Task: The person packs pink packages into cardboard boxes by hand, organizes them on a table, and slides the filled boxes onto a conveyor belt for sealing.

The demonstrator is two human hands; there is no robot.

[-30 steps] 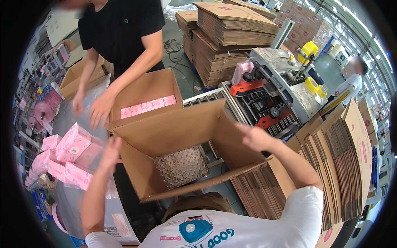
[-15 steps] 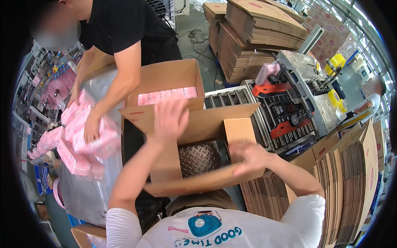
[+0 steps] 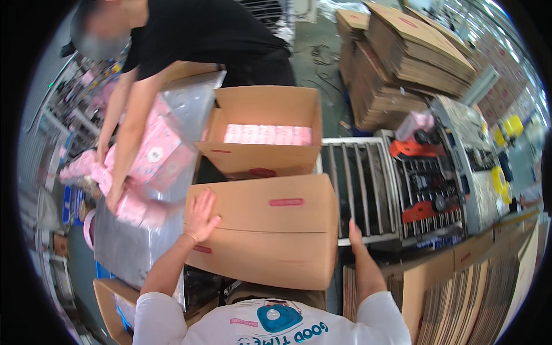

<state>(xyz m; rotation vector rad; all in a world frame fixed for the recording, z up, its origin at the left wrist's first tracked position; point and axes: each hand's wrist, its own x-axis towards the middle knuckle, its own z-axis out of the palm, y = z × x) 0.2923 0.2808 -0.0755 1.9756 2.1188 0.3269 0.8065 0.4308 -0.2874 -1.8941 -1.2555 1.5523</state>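
Observation:
A brown cardboard box [image 3: 270,230] lies in front of me with its flaps folded flat on top. My left hand [image 3: 201,215] is spread flat on the box's left flap, fingers apart. My right hand [image 3: 355,233] presses against the box's right side, thumb up. Beyond it stands an open cardboard box [image 3: 264,129] with pink packs [image 3: 267,135] inside.
A person in a black shirt [image 3: 207,31] leans over pink packages [image 3: 152,158] on a metal table [image 3: 129,247] at the left. A roller conveyor [image 3: 359,184] and a taping machine [image 3: 431,178] sit right. Flat cardboard stacks [image 3: 402,63] stand behind and at lower right [image 3: 471,293].
The box was open with its flaps up; now its flaps are folded down flat. My left hand moved onto the left flap and my right hand to the box's right side.

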